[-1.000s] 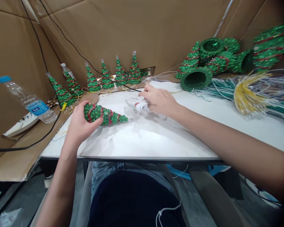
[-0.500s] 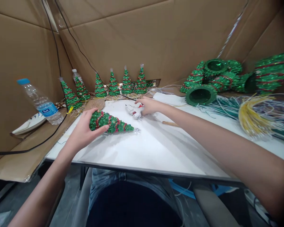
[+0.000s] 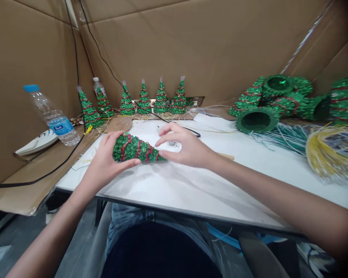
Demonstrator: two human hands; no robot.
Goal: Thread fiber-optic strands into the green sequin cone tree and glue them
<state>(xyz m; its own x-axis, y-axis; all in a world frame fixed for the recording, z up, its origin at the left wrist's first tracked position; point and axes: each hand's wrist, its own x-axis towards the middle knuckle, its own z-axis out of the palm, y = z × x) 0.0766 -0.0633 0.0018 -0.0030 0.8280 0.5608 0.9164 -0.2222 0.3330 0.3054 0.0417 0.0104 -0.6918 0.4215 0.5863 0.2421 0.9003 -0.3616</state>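
A green glittery cone-shaped tree with red garland (image 3: 133,148) lies on its side on the white table (image 3: 191,185), tip pointing right. My left hand (image 3: 104,162) grips its wide base, thumb below and fingers over the top. My right hand (image 3: 188,148) hovers at the tree's tip, fingers spread and curved, thumb touching or just beside the tip. A white glue gun (image 3: 176,146) peeks out behind my right hand, mostly hidden.
Several finished small trees (image 3: 161,101) stand in a row at the back by the cardboard wall. A water bottle (image 3: 56,121) leans at left beside a black cable (image 3: 60,164). Hollow green cones (image 3: 256,119) and bundled yellow wires (image 3: 324,152) lie at right.
My right hand left the glue gun at the back and came forward to the tree's tip. My left hand kept its hold on the tree's base.
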